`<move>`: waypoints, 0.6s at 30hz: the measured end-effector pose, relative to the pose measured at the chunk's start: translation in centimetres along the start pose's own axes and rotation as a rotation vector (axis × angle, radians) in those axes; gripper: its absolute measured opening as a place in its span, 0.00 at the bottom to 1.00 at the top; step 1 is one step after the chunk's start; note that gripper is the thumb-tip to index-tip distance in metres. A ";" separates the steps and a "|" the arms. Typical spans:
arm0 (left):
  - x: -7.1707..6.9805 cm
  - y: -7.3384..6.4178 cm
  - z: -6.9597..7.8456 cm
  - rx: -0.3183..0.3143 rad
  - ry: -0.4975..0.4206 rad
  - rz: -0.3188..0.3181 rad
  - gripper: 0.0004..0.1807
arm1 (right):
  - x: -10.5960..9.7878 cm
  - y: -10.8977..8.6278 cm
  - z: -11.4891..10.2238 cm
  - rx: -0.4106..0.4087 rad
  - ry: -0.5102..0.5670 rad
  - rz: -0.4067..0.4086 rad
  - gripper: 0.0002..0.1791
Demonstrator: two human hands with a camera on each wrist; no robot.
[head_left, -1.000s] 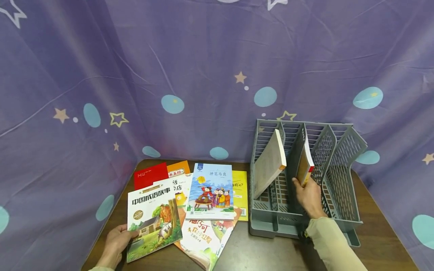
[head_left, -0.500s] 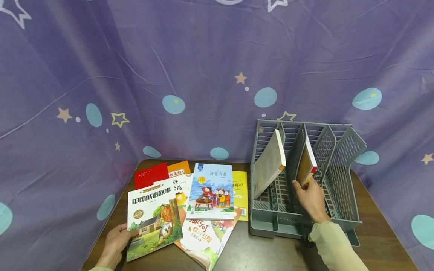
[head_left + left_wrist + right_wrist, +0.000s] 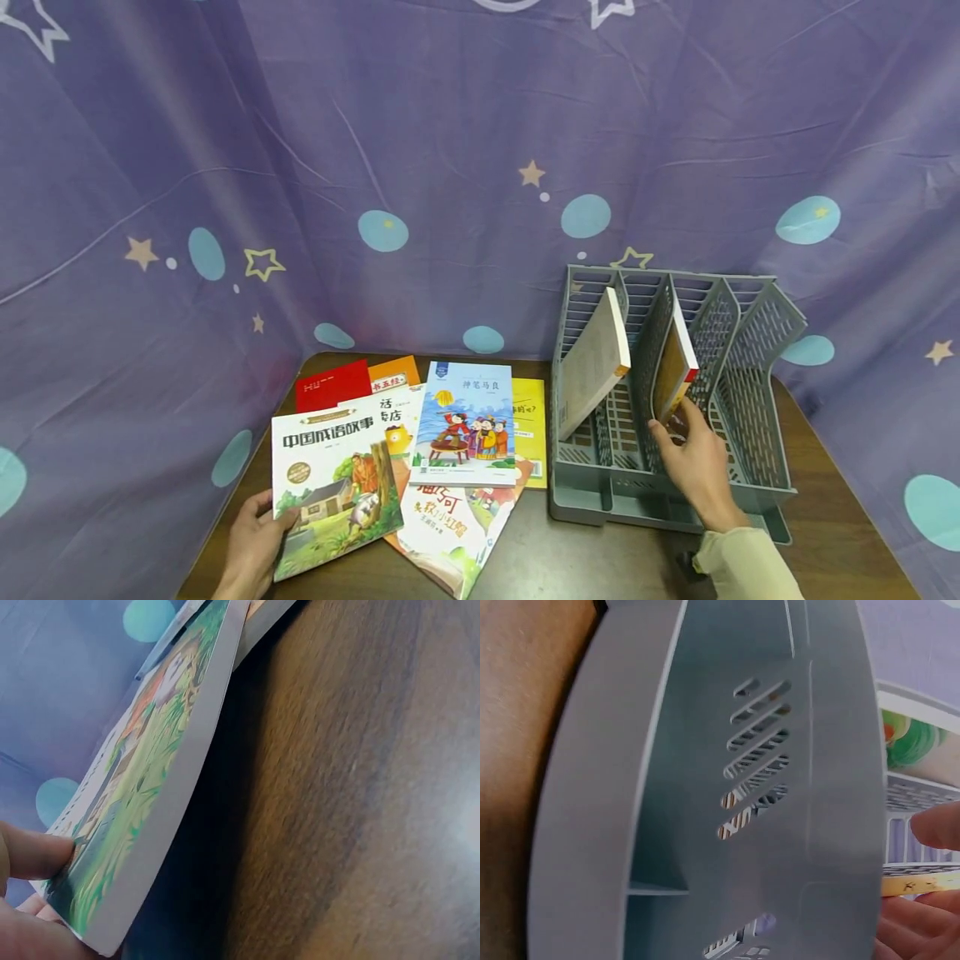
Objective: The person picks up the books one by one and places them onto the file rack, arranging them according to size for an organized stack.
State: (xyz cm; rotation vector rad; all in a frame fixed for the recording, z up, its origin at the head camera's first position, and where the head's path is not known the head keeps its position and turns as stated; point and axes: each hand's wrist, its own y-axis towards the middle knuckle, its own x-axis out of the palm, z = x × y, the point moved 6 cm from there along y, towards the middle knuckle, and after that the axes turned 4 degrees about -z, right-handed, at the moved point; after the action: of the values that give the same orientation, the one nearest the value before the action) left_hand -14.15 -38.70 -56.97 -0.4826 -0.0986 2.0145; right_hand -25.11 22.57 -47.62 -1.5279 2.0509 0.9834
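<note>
My left hand [image 3: 252, 540] pinches the lower left corner of a white picture-cover book [image 3: 337, 483], thumb on the cover and fingers beneath. In the left wrist view this book [image 3: 161, 787] is tilted, its near edge raised off the table. My right hand [image 3: 696, 458] is at the front of a grey file rack [image 3: 622, 492], by a thin yellow-and-red-spined book [image 3: 675, 367] standing in a middle slot. In the right wrist view my thumb [image 3: 939, 826] is apart from the yellow spine [image 3: 922, 884], while the other fingers lie close beside it.
A paler book [image 3: 596, 367] leans in the rack's left slot. On the wooden table [image 3: 555, 550] lie overlapping books: a blue one [image 3: 465, 425], a red one [image 3: 333, 387], a yellow one [image 3: 529, 421] and several others. A purple patterned curtain [image 3: 450, 167] hangs behind.
My right hand has loosened and drawn slightly back from the book in the rack, which leans a little more right. My left hand has shifted its book slightly left.
</note>
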 end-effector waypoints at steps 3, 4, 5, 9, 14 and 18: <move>0.0 -0.3 0.1 0.005 -0.027 0.026 0.34 | -0.4 -0.9 -0.3 -0.004 -0.010 0.000 0.33; -0.1 -0.4 0.2 0.009 -0.027 0.033 0.34 | -0.5 -1.0 -0.4 -0.005 -0.011 -0.001 0.33; -0.1 -0.5 0.2 0.008 -0.037 0.040 0.34 | -0.6 -1.2 -0.4 -0.005 -0.015 -0.002 0.33; -0.3 -0.9 0.5 0.021 -0.059 0.067 0.32 | -0.9 -1.5 -0.4 -0.009 -0.030 0.002 0.32; -0.4 -1.7 1.5 0.033 -0.095 0.083 0.30 | -1.0 -1.7 -0.2 -0.015 -0.041 0.013 0.31; -0.3 -2.4 2.4 0.043 -0.146 0.079 0.25 | -1.1 -2.0 -0.3 -0.022 -0.029 0.021 0.28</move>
State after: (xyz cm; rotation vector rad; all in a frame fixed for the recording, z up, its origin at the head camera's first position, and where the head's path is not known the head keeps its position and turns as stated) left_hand -12.91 -37.49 -54.01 -0.3159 -0.1277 2.1241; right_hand -22.85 22.73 -47.26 -1.4971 2.0461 1.0337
